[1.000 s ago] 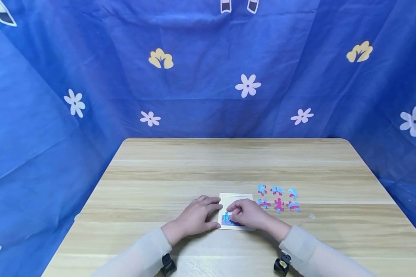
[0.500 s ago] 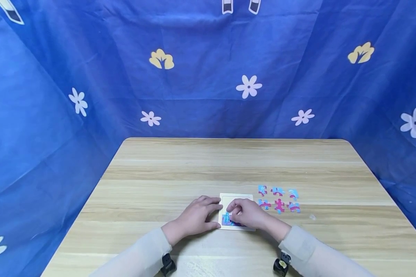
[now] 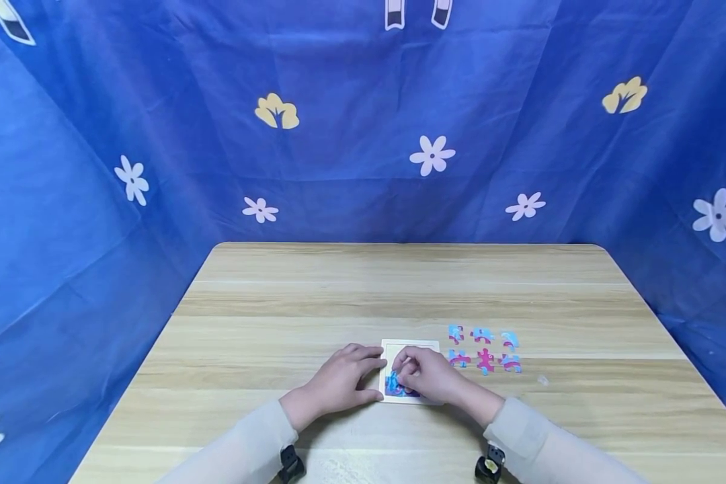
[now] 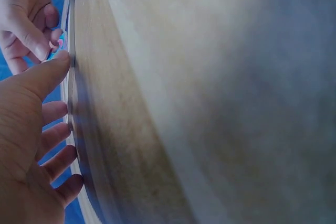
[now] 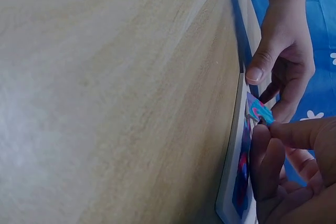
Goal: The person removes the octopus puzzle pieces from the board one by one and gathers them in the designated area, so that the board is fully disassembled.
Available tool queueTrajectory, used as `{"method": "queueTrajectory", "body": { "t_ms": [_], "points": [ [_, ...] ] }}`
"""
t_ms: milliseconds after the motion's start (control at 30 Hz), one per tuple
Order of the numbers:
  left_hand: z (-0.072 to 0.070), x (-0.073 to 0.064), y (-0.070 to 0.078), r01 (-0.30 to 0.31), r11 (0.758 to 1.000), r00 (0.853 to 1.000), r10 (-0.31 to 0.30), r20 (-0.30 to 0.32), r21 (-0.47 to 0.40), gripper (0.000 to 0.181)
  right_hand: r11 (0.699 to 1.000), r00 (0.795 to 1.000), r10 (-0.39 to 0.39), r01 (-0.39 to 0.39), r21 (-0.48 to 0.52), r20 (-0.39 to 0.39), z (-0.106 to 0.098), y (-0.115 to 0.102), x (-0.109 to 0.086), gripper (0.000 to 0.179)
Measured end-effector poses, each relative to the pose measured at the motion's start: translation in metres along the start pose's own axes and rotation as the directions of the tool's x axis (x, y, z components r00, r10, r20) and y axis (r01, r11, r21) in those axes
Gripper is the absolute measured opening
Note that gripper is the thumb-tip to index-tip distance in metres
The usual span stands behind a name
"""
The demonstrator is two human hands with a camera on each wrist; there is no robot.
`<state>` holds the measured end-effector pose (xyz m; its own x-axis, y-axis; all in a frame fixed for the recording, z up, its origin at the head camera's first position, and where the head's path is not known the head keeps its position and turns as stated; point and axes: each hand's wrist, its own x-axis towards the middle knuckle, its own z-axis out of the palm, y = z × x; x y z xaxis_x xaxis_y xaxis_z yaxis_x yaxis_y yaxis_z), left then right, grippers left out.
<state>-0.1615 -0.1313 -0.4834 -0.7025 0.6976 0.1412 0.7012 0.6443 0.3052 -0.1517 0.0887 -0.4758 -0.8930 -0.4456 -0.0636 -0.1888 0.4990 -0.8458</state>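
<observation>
A small puzzle tray [image 3: 426, 342] with a pale rim lies on the table between the hands. Along its near side, blue and purple fitted pieces [image 5: 242, 169] show, partly covered by the right hand. The right hand [image 3: 429, 375] is over the tray, pinching a turquoise-and-pink jigsaw piece [image 5: 261, 111] between thumb and finger. That piece stands tilted at the tray's near left corner. With fingers spread and thumb apart, the left hand [image 3: 341, 378] rests its fingertips [image 4: 62, 56] against the tray's left edge.
Several loose jigsaw pieces, pink and light blue, lie in two rows right of the tray, among them a mostly pink piece [image 3: 486, 361]. A small clear scrap [image 3: 542, 380] is farther right. Blue cloth [image 3: 351, 134] hangs behind the wooden table [image 3: 278, 289].
The right hand's fingertips have shifted slightly left and curled more, and more of the turquoise piece shows. The left hand keeps its place at the tray's edge.
</observation>
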Motion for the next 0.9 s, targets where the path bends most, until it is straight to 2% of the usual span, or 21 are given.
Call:
{"method": "queueTrajectory", "body": {
  "t_ms": [200,400,900],
  "points": [
    [0.001,0.0,-0.001,-0.01,1.0,1.0,0.011,-0.009,0.006,0.059,0.998,1.0,-0.001,0.002,0.063,-0.003,-0.001,0.004,-0.001,0.015],
    [0.002,0.002,-0.001,-0.013,1.0,1.0,0.013,-0.012,0.007,0.06,0.99,0.999,0.031,-0.031,0.138,-0.004,-0.008,0.009,-0.005,0.013],
    [0.0,0.001,-0.002,-0.005,1.0,1.0,0.005,-0.003,0.0,0.058,0.973,0.996,0.089,-0.085,0.216,-0.008,-0.042,0.031,-0.034,0.017]
  ]
}}
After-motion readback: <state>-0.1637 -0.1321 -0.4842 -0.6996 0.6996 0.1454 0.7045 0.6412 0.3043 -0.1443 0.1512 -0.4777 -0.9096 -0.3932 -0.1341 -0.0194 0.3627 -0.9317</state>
